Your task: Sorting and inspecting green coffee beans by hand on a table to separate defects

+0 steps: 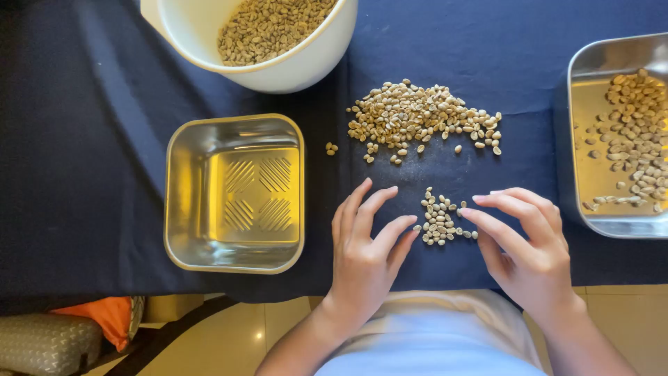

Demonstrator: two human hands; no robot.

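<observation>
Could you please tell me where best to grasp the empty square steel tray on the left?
Probably pinch the steel tray by its near rolled rim, coming from above: it lies flat and open-topped, empty, with that edge nearest the left hand.

white bowl [292, 66] cropped above, right tray [581, 139] cropped

Your view is evenly lit, warm, sharp throughout. Yellow glare reflects off the empty steel tray [234, 193] floor; soft shadows under your hands. Dark cloth [83, 174] swallows detail at left.
</observation>
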